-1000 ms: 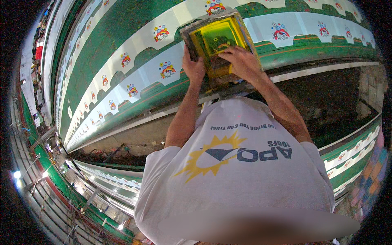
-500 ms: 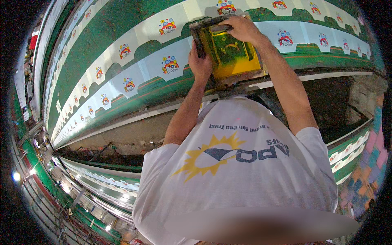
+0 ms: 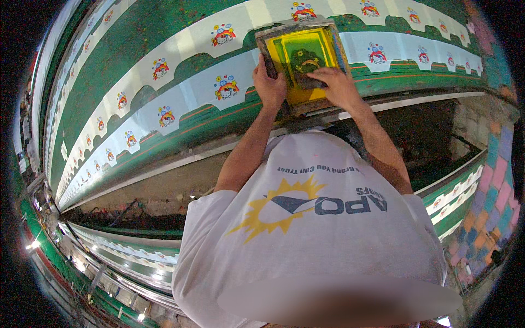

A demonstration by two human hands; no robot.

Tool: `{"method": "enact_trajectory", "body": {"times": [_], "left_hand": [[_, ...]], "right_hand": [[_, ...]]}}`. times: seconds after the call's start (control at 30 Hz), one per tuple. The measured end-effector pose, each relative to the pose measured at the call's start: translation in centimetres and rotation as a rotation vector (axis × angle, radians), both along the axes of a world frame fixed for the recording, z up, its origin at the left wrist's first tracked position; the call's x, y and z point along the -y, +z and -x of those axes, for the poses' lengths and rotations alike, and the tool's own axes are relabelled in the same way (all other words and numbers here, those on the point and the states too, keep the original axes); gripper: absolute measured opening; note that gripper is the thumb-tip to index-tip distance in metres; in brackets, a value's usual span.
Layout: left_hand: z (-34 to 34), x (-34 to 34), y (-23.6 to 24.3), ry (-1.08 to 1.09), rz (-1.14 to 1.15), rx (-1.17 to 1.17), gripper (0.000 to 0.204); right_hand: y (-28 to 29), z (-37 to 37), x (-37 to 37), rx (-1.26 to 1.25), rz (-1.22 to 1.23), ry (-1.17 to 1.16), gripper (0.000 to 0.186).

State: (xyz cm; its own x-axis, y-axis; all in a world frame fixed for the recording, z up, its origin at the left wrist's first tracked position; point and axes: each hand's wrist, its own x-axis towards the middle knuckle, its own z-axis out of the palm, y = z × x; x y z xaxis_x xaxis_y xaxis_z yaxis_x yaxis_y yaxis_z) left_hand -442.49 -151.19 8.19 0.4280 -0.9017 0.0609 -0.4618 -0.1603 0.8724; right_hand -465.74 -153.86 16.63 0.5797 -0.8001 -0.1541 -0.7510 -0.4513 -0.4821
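Observation:
A screen-printing frame (image 3: 268, 34) with yellow ink and a dark green design lies over a strip of printed pale pieces. My left hand (image 3: 267, 85) grips the frame's left side, fingers along its outer edge. My right hand (image 3: 342, 87) is over the lower middle of the screen, fingers bent around a dark squeegee (image 3: 310, 82), mostly hidden beneath them. Pale blue cut pieces (image 3: 199, 95) with a colourful rainbow print lie in a row either side of the frame; a cream row (image 3: 197, 41) runs above them.
The long green printing table (image 3: 109, 65) curves across the view, with a rail (image 3: 136, 169) along its near edge and a dark gap below. A second table (image 3: 454, 218) with similar pieces is behind me. Coloured patches (image 3: 492, 197) cover floor at right; lights glow at lower left.
My right hand went up to the top of the screen with the squeegee, then came back down toward its lower middle. My left hand stays on the frame. The view has shifted slightly.

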Motion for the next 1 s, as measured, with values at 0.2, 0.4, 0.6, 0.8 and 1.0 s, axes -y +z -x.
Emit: {"method": "enact_trajectory", "body": {"times": [0.2, 0.4, 0.6, 0.8, 1.0], "left_hand": [[0.0, 0.0, -0.8, -0.012, 0.095, 0.028, 0.078], [0.1, 0.0, -0.5, -0.001, 0.106, 0.010, 0.078], [0.3, 0.2, -1.4, 0.044, 0.133, -0.020, 0.078], [0.4, 0.2, -2.1, -0.001, 0.175, 0.013, 0.086], [6.0, 1.3, -0.2, -0.001, 0.225, 0.058, 0.088]], "right_hand": [[0.4, -0.1, -2.6, -0.043, 0.053, -0.058, 0.065], [-0.1, 0.0, -2.8, -0.038, 0.036, -0.058, 0.065], [0.3, 0.0, -3.5, 0.027, 0.043, -0.077, 0.072], [0.7, 0.6, -2.5, 0.004, 0.014, -0.046, 0.071], [1.7, 6.3, -1.1, 0.042, 0.031, -0.056, 0.070]]}}
